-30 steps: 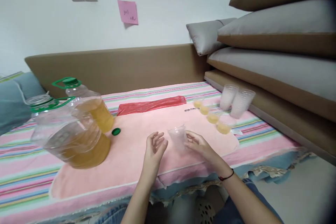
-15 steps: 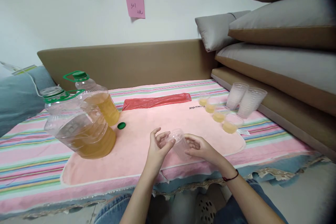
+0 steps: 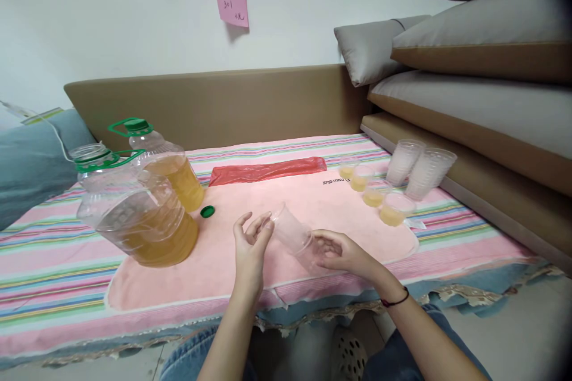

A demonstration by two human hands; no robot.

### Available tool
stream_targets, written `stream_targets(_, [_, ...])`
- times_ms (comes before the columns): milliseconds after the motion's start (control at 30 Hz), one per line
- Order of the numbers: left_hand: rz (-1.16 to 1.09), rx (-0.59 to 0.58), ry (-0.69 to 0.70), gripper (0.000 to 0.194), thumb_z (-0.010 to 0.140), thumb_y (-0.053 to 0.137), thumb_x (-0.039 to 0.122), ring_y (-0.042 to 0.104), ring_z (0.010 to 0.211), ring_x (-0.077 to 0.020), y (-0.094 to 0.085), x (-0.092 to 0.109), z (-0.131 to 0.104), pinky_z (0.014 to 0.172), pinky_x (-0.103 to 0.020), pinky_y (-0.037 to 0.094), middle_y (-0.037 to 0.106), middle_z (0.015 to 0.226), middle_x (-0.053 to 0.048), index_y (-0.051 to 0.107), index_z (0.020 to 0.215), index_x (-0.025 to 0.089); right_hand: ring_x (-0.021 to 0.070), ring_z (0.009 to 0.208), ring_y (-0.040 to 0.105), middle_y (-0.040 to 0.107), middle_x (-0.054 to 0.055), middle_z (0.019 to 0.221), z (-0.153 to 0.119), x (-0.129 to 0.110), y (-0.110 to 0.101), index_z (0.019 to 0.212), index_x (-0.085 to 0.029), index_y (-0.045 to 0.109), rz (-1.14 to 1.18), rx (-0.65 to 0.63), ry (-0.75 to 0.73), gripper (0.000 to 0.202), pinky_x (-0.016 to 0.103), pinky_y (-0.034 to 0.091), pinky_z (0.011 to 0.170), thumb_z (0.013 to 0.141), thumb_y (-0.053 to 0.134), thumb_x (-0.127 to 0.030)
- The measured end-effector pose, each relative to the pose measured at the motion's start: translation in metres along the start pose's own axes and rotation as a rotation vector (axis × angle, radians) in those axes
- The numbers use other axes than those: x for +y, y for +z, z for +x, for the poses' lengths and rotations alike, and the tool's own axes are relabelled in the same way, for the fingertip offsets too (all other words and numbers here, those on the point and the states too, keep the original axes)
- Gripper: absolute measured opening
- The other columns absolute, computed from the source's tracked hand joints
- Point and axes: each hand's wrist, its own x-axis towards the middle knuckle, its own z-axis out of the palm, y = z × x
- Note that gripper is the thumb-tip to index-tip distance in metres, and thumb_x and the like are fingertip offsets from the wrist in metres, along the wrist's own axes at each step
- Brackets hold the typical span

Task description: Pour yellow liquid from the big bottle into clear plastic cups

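Thumb and fingers of my left hand point(image 3: 251, 244) pinch the rim of a clear plastic cup point(image 3: 288, 230), which is tilted and partly slid out of a second one. Around that second clear plastic cup point(image 3: 309, 255) my right hand point(image 3: 343, 255) is wrapped, low above the near side of the pink mat point(image 3: 192, 286). Neither cup shows any liquid. To the right stands a row of several clear cups with yellow liquid, the nearest cup point(image 3: 393, 213) being closest to my right hand.
Two big jugs stand at left: an uncapped front jug point(image 3: 152, 238) and a capped rear jug point(image 3: 185, 178), both with yellow liquid. A green cap point(image 3: 207, 211) lies beside them. A red plastic bag point(image 3: 268, 171) lies behind; two cup stacks point(image 3: 429, 174) stand near the cushions point(image 3: 482, 101).
My left hand has moved left, drawing one cup partly out of the other. My right hand has stayed nearly in place with the second cup.
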Motion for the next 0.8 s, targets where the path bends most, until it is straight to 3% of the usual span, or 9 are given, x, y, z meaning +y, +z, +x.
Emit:
stream_targets(167, [0.012, 0.088, 0.153, 0.059, 0.068, 0.077, 0.040, 0.059, 0.115, -0.0215, -0.007, 0.006, 0.003, 0.103, -0.043, 0.040, 0.064, 0.112, -0.011, 0.040, 0.110, 0.023, 0.0213, 0.098, 0.065, 0.070, 0.007, 0.113, -0.003, -0.006, -0.008, 0.113, -0.024, 0.068, -0.012, 0.034, -0.024, 0.052, 0.036, 0.054, 0.085, 0.063, 0.084, -0.028])
stream_targets(333, [0.233, 0.069, 0.289, 0.057, 0.070, 0.075, 0.035, 0.056, 0.118, -0.0215, -0.012, 0.003, 0.003, 0.105, -0.045, 0.038, 0.061, 0.117, -0.012, 0.036, 0.111, 0.025, 0.0229, 0.101, 0.065, 0.071, 0.007, 0.115, -0.010, -0.016, -0.039, 0.111, -0.026, 0.070, 0.007, 0.229, -0.090, 0.051, 0.037, 0.053, 0.088, 0.062, 0.085, -0.029])
stream_targets(567, [0.676, -0.115, 0.310, 0.069, 0.071, 0.073, 0.041, 0.054, 0.119, -0.0269, -0.006, -0.025, 0.001, 0.102, -0.052, 0.038, 0.061, 0.121, -0.013, 0.028, 0.120, 0.024, 0.0210, 0.094, 0.066, 0.069, 0.006, 0.113, -0.035, -0.024, -0.107, 0.114, -0.027, 0.065, 0.044, 0.788, -0.251, 0.051, 0.037, 0.054, 0.081, 0.067, 0.078, -0.041])
stream_targets(700, [0.783, -0.135, 0.371, 0.070, 0.072, 0.071, 0.042, 0.050, 0.124, -0.0286, 0.001, -0.038, 0.001, 0.102, -0.053, 0.038, 0.059, 0.125, -0.013, 0.027, 0.123, 0.024, 0.0201, 0.102, 0.061, 0.064, 0.006, 0.115, -0.046, -0.008, -0.144, 0.116, -0.024, 0.059, 0.024, 1.208, -0.333, 0.057, 0.035, 0.051, 0.085, 0.064, 0.076, -0.042])
stream_targets(800, [0.808, -0.149, 0.401, 0.069, 0.073, 0.070, 0.043, 0.050, 0.124, -0.0278, 0.003, -0.043, 0.002, 0.102, -0.051, 0.040, 0.058, 0.126, -0.013, 0.027, 0.123, 0.024, 0.0215, 0.099, 0.060, 0.061, 0.008, 0.115, -0.047, 0.011, -0.164, 0.116, -0.020, 0.056, -0.024, 1.437, -0.318, 0.064, 0.036, 0.052, 0.078, 0.060, 0.078, -0.039])
